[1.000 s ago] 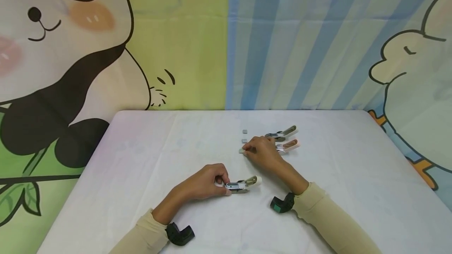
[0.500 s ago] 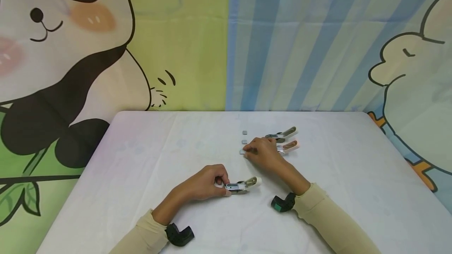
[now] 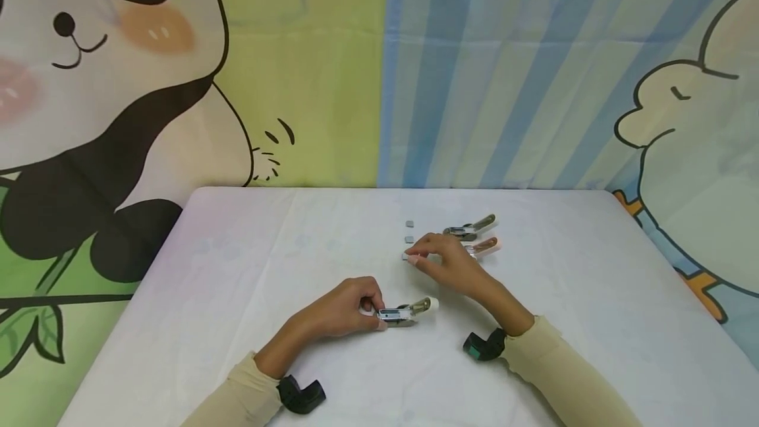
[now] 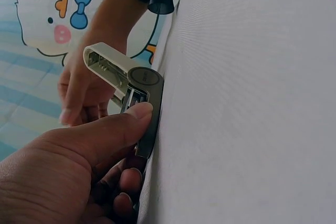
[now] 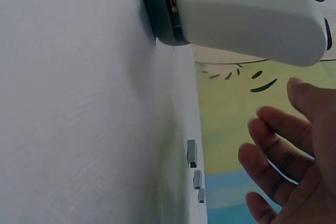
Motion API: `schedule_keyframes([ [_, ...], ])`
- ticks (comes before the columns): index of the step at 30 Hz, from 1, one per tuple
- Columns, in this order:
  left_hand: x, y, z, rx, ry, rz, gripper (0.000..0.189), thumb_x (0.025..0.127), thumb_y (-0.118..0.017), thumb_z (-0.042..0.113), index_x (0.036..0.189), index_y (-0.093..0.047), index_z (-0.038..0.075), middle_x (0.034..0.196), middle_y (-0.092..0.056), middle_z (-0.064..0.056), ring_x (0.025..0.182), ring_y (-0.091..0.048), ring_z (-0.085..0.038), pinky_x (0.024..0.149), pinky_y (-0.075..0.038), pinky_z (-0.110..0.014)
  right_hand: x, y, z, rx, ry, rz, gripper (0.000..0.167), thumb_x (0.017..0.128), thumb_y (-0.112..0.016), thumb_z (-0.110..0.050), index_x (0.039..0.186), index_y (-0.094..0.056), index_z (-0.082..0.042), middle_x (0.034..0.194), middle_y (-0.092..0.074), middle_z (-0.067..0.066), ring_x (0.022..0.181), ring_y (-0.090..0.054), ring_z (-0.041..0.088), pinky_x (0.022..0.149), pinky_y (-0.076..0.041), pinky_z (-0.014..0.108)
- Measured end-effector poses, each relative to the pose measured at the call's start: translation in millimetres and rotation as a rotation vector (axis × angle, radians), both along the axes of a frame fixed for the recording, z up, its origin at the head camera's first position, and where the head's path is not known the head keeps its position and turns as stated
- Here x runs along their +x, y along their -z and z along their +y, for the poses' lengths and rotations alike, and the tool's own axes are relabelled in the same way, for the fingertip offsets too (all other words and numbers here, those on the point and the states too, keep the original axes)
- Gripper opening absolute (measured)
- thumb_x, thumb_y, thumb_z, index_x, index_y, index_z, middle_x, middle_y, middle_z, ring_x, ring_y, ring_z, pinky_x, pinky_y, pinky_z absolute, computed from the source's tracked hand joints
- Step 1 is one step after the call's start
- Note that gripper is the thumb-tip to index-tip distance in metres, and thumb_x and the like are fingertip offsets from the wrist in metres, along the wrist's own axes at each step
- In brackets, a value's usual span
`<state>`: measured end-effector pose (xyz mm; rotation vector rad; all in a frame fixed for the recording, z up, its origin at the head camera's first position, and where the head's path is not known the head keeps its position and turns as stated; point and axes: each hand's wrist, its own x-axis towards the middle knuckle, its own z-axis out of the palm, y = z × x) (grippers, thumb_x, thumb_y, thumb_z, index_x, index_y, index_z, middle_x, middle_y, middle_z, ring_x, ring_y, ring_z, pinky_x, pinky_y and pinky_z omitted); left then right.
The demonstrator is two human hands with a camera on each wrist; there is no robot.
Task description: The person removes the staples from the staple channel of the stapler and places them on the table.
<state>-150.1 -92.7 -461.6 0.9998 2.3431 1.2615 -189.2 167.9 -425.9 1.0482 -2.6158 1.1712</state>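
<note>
My left hand [image 3: 346, 308] grips the front end of a stapler [image 3: 398, 314] on the table, thumb on the near side. Its pale top arm is raised, baring the metal staple channel; in the left wrist view the thumb presses beside the stapler's channel [image 4: 133, 99]. My right hand [image 3: 455, 265] hovers by the nearest of three small grey staple strips [image 3: 405, 256]. The right wrist view shows this hand [image 5: 291, 156] with loosely bent fingers and nothing between them, apart from the nearest strip [image 5: 192, 153] on the table.
Two more opened staplers lie beyond my right hand: one dark [image 3: 465, 232], one with a pinkish arm [image 3: 487, 246] and partly hidden. The middle strip [image 3: 409, 239] and far strip [image 3: 410, 223] line up toward the back edge of the white-covered table [image 3: 249, 242].
My right hand has drawn slightly right and back toward me, and its fingers have spread more. The left hand and its stapler have stayed in place.
</note>
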Motion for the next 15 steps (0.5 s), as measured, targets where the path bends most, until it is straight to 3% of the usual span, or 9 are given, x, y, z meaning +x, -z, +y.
schedule_keyframes([
  [5, 0.9, -0.8, -0.6, -0.010, -0.001, 0.015, 0.017, 0.079, -0.081, 0.017, 0.086, -0.067, 0.020, 0.084, -0.058, 0.007, 0.077, -0.051, -0.008, 0.068, -0.044, -0.023, 16.1, -10.2, 1, -0.007, -0.114, -0.089, 0.021, 0.096, -0.063, -0.018, 0.112, -0.073, -0.007, 0.105, -0.064, -0.005, 0.093, -0.058, 0.013, 0.075, -0.049, 0.040],
  [15, 2.9, -2.6, -0.7, -0.017, -0.003, 0.016, 0.017, 0.079, -0.082, 0.018, 0.085, -0.066, 0.021, 0.085, -0.057, 0.009, 0.076, -0.052, -0.006, 0.068, -0.045, -0.022, 42.3, -13.4, 13, 0.035, -0.200, -0.028, 0.021, 0.094, -0.067, -0.019, 0.112, -0.072, -0.009, 0.106, -0.063, 0.001, 0.096, -0.058, 0.016, 0.079, -0.049, 0.038],
])
